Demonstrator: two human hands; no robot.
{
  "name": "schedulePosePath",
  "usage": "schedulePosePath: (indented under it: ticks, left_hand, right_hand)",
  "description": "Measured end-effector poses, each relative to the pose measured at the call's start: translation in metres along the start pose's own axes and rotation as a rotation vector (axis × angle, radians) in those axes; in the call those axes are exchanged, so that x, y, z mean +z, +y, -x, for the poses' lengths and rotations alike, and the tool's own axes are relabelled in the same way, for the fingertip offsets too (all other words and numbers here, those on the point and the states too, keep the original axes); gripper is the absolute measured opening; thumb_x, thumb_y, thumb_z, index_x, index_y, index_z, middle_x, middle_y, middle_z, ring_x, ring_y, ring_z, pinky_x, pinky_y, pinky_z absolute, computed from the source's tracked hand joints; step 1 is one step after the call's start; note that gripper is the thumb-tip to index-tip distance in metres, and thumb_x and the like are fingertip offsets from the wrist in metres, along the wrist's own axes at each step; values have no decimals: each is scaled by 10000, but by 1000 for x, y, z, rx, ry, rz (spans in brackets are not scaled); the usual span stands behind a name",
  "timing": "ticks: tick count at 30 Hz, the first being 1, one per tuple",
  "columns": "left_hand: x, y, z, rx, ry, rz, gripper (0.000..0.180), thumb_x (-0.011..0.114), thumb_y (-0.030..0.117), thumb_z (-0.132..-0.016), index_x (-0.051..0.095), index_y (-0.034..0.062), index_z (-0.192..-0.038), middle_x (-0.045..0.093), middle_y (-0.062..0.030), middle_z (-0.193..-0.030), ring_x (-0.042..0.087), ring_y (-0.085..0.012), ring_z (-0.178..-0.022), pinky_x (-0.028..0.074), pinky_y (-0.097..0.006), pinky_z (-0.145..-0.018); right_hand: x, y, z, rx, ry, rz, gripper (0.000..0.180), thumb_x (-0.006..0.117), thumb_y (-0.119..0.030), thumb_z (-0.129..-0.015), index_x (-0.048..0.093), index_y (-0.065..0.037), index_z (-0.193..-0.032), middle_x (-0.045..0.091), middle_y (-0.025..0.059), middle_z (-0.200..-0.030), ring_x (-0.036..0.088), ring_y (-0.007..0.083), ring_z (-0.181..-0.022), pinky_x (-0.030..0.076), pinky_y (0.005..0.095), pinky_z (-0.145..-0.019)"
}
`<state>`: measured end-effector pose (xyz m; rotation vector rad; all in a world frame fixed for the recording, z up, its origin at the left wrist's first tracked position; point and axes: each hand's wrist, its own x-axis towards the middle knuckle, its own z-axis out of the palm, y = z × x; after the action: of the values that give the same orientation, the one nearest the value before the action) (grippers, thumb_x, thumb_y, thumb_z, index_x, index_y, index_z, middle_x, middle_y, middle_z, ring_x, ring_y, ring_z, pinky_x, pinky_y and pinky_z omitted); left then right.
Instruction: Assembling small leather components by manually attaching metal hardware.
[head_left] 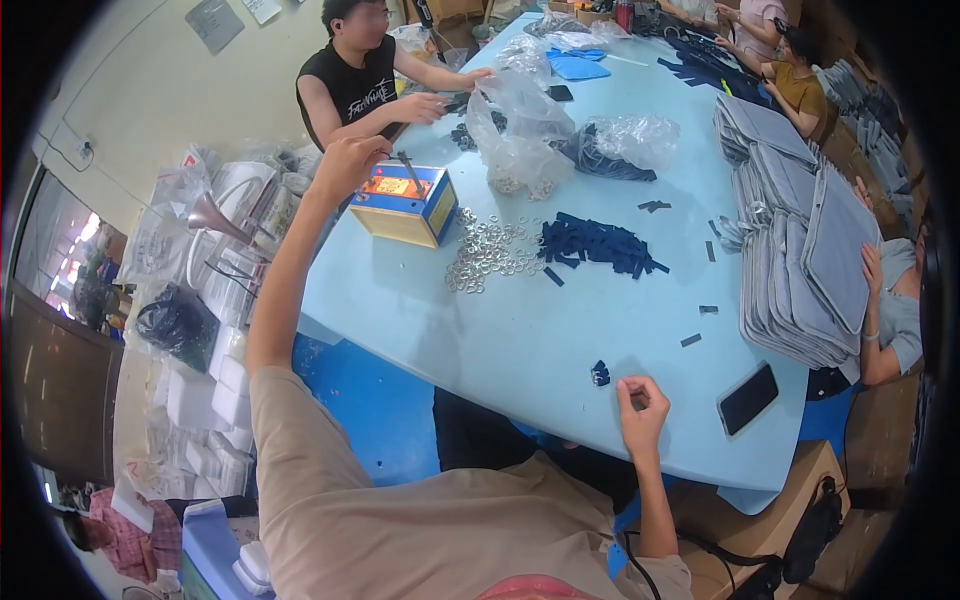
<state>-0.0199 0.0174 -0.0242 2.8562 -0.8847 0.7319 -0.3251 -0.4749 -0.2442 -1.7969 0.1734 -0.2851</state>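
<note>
Meanwhile my left hand (345,160) gripped the small press's (405,203) lever to work it, my right hand (640,402) pinching a dark strap piece ready.

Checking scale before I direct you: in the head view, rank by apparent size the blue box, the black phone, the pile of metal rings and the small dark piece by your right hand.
1. Blue box
2. Pile of metal rings, close to the box, so unsure
3. Black phone
4. Small dark piece
</note>
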Motion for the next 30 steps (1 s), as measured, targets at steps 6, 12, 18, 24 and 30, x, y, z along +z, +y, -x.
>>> schedulePosePath:
  ticks: [6, 12, 18, 24, 30]
  left_hand:
    - [2, -4, 2, -8, 13, -14, 116, 711, 124, -868, 728, 106, -981, 722, -97, -838, 716, -290, -809, 558, -406, -716]
    - [1, 0, 2, -27, 26, -34, 110, 708, 141, -880, 729, 122, -986, 696, -90, -806, 702, -285, -778, 551, -405, -703]
    - [2, -7, 4, -26, 37, -36, 107, 706, 136, -886, 720, 126, -992, 696, -92, -808, 703, -285, -790, 548, -405, -704]
    - [6, -2, 3, -59, 9, -50, 100, 719, 116, -891, 729, 103, -989, 710, -93, -826, 707, -287, -792, 550, -398, -706]
    - [1, 0, 3, -23, 49, -67, 102, 721, 120, -890, 731, 105, -990, 711, -100, -818, 705, -296, -771, 552, -400, -689]
  right_hand:
    - [1, 0, 0, 7, -1, -8, 94, 742, -52, -932, 687, 24, -925, 672, 33, -827, 635, 87, -770, 513, 247, -698]
    - [2, 0, 0, -4, 5, 5, 101, 745, -60, -932, 687, 23, -923, 674, 33, -826, 634, 87, -770, 513, 250, -692]
    - [3, -2, 0, 1, -4, -1, 104, 747, -64, -931, 689, 22, -924, 675, 36, -819, 635, 89, -765, 514, 250, -693]
    - [3, -2, -1, -7, 3, 5, 108, 747, -67, -931, 687, 22, -919, 675, 37, -812, 633, 88, -759, 513, 249, -691]
    - [1, -3, -1, -6, 2, -1, 111, 747, -71, -932, 688, 22, -923, 677, 37, -815, 634, 88, -760, 514, 249, -693]
